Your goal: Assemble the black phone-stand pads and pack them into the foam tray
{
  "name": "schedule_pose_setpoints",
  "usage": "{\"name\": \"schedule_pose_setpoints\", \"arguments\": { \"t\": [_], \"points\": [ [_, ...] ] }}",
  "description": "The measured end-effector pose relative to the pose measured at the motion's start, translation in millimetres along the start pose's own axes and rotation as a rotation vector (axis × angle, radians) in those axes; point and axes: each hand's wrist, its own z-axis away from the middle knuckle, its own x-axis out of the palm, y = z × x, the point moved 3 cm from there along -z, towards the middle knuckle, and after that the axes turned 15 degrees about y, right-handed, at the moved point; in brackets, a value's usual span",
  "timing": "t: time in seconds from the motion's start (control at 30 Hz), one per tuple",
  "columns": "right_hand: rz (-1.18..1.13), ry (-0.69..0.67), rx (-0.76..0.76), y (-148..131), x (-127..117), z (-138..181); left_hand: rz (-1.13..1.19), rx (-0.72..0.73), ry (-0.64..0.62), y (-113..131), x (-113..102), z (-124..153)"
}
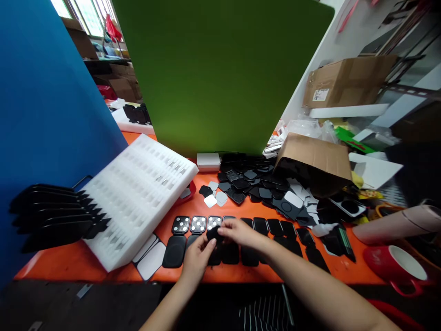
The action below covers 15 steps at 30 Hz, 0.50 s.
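Between my two hands is a small black rounded pad point(212, 233), above a row of black hinged parts on the orange table. My left hand point(199, 253) pinches its near edge with thumb and fingers. From the other side, my right hand point(237, 230) grips it with the fingertips closed. Left of my hands, a black square panel point(174, 252) lies flat, joined to a smaller plate with white dots point(181, 224). Similar dotted plates continue towards my right hand, which hides part of the row. Further right, the small upper plates point(274, 227) are plain black.
A white foam block point(138, 197) with slots leans at the left, beside several black stands point(55, 216). Loose black plates point(255, 179) are heaped at the back, near an open cardboard box point(315, 156). A red mug point(386, 264) and a pink bottle point(396, 225) occupy the right.
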Motion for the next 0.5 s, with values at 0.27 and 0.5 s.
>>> {"name": "schedule_pose_setpoints", "arguments": {
  "t": [0.27, 0.5],
  "points": [
    [-0.090, 0.131, 0.089, 10, -3, 9, -0.307, 0.267, -0.082, 1, -13, -1],
    [0.066, 0.197, 0.115, 25, 14, -21, -0.704, 0.836, -0.098, -15, 1, 6]
  ]
}}
